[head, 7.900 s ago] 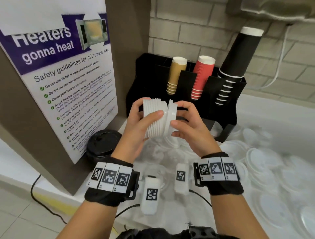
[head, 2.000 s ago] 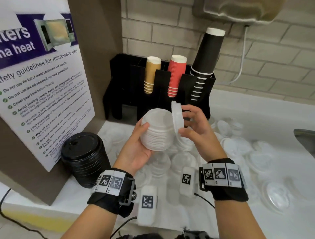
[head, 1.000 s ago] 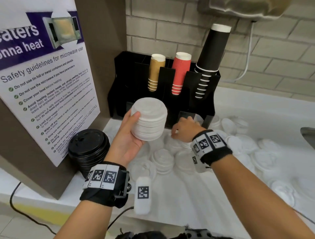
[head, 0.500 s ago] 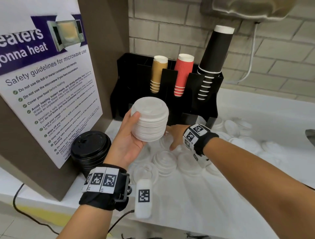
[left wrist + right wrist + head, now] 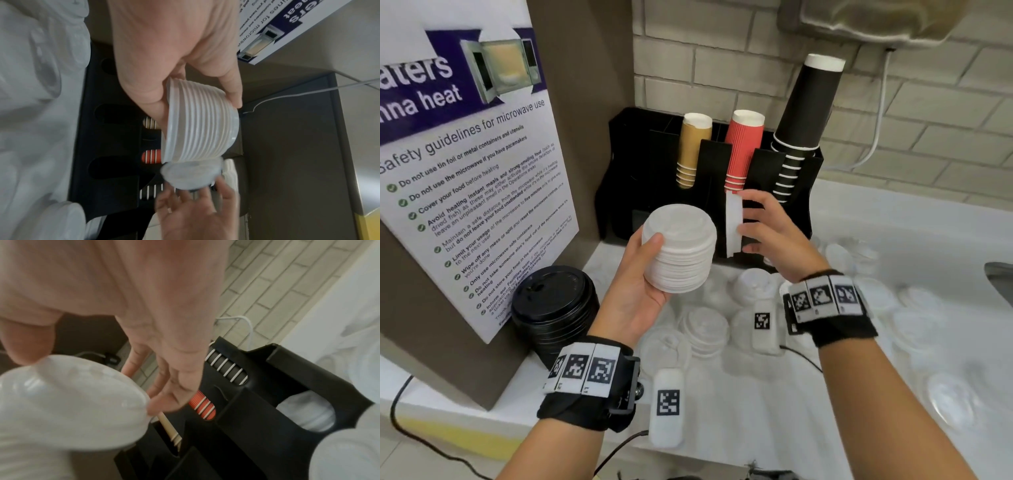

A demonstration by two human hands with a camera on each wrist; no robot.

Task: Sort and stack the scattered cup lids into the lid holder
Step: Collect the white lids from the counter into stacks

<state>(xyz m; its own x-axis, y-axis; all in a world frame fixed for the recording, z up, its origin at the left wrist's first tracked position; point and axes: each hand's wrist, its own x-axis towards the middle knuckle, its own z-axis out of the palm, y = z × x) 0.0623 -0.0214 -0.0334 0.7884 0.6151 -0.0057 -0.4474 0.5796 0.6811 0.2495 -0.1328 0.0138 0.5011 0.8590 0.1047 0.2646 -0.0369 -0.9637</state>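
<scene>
Two hands: both raised above the white counter (image 5: 739,404), in front of the black plastic cup-and-lid holder (image 5: 635,164).
Far left: stack of black round plastic lids (image 5: 554,305) standing at the counter's left edge, beside the microwave safety poster (image 5: 469,192).
Left hand (image 5: 635,291): palm up, fingers and thumb curled round a nested stack of white round plastic lids (image 5: 679,248), tilted.
Right hand (image 5: 774,233): thumb and fingers pinch one single white plastic lid (image 5: 733,224), held on edge just right of the stack, apart from it.
Holder: tan, red and black paper cup stacks stand in its slots.
Right part of counter: loose white lids (image 5: 914,318) scattered, some stacked.
</scene>
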